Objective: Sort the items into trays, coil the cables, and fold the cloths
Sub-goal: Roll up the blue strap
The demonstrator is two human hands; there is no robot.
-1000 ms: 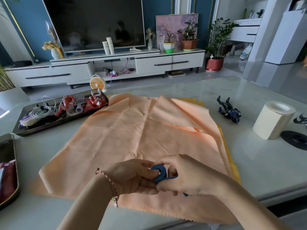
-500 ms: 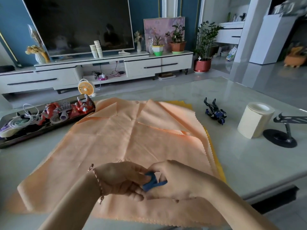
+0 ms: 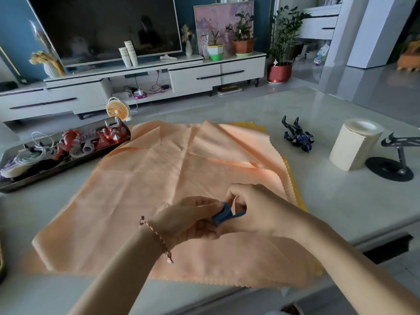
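A small blue strap-like item (image 3: 223, 215) is held between both hands above the near part of a peach cloth (image 3: 145, 189). My left hand (image 3: 188, 218) grips its left end with curled fingers. My right hand (image 3: 256, 210) pinches its right end. The peach cloth lies spread on the table with a folded flap at its far right, and a yellow cloth (image 3: 293, 178) shows under its right edge. A dark tray (image 3: 68, 165) at the far left holds coiled white cables and red toy figures.
A blue and black toy figure (image 3: 297, 137) lies right of the cloths. A cream roll (image 3: 354, 144) and a black stand (image 3: 393, 164) sit at the right. Another tray's edge (image 3: 1, 258) shows at the left border. The table's front edge runs close below my arms.
The view has shifted slightly. Both hands kept hold of the blue item and worked it between the fingers; it now looks flatter and more stretched out than the ring shape a second ago.
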